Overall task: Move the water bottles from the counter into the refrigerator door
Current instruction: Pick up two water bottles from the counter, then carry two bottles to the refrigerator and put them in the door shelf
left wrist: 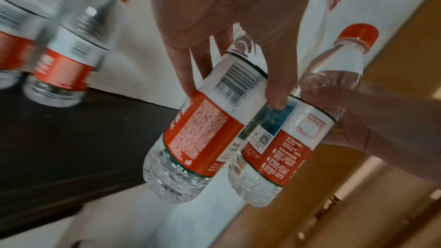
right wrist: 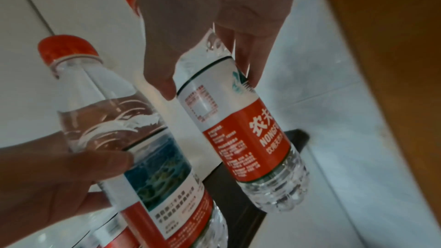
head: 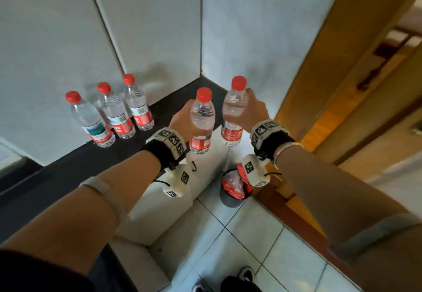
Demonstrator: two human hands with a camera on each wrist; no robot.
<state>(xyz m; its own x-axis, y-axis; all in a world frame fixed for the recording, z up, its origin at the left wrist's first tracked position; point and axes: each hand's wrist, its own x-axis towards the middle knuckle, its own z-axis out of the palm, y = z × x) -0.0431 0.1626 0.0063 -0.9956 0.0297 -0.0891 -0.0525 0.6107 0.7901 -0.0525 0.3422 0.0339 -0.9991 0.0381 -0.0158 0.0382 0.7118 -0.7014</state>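
Two clear water bottles with red caps and red labels are lifted off the dark counter (head: 91,159). My left hand (head: 185,119) grips one bottle (head: 202,120) round its upper body; its fingers (left wrist: 274,82) curl onto the label (left wrist: 210,120). Beside it, my right hand (head: 245,111) grips the other bottle (head: 233,113), seen close in the right wrist view as a bottle (right wrist: 238,129) held upright. Three more bottles (head: 115,111) stand in a row against the white wall. No refrigerator is in view.
A small bin with a red bag (head: 233,188) stands on the tiled floor below the counter's end. A wooden door frame (head: 331,86) rises at the right. White tiled walls (head: 148,28) meet in a corner behind the counter.
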